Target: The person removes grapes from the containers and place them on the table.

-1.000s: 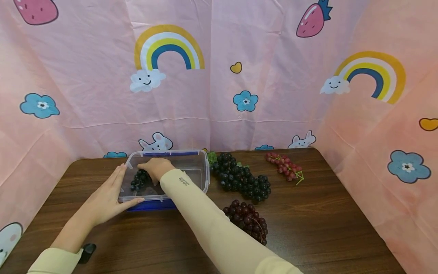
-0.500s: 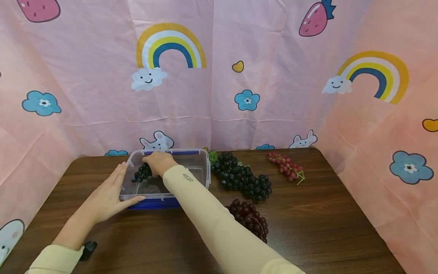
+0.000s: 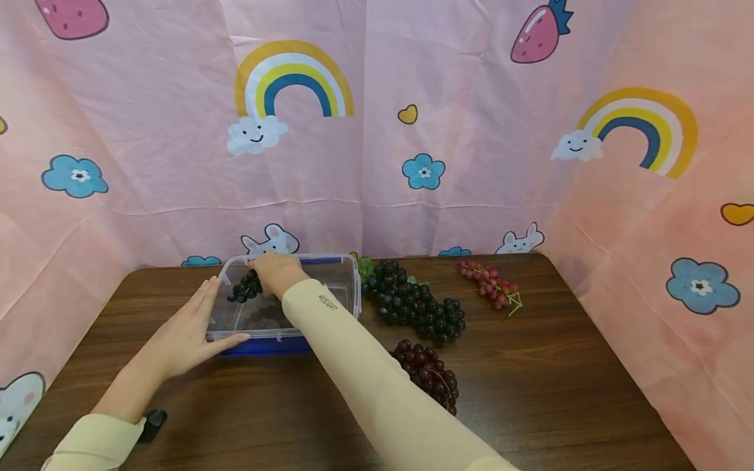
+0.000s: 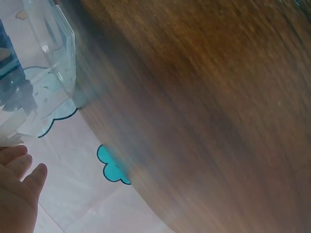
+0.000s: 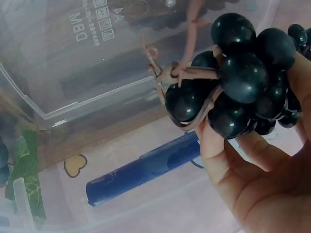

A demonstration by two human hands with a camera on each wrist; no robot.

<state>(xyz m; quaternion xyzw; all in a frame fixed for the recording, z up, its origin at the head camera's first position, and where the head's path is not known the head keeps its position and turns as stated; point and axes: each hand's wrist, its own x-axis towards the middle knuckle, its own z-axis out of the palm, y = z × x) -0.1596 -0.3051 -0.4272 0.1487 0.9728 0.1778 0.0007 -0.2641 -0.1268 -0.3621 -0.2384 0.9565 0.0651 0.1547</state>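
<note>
A clear plastic container (image 3: 283, 337) with blue clips stands at the back left of the table. Inside its walls my right hand (image 3: 277, 271) grips a small bunch of black grapes (image 3: 245, 286). In the right wrist view the fingers curl round these dark, shiny grapes, and a brown stem sticks out. My left hand (image 3: 182, 337) rests along the container's left front corner, fingers straight up its side and thumb along the front rim. The left wrist view has only some fingertips (image 4: 36, 177) beside the container's wall.
Right of the container lies a large bunch of black grapes (image 3: 415, 304) with green leaves. Dark red grapes (image 3: 427, 373) lie nearer, partly behind the right sleeve, and a small bunch of light red grapes (image 3: 490, 284) at the back right. A printed pink cloth (image 3: 377, 222) hangs behind.
The right hand, holding the small black bunch, has moved up and slightly toward the back of the container. The left hand stays at the corner.
</note>
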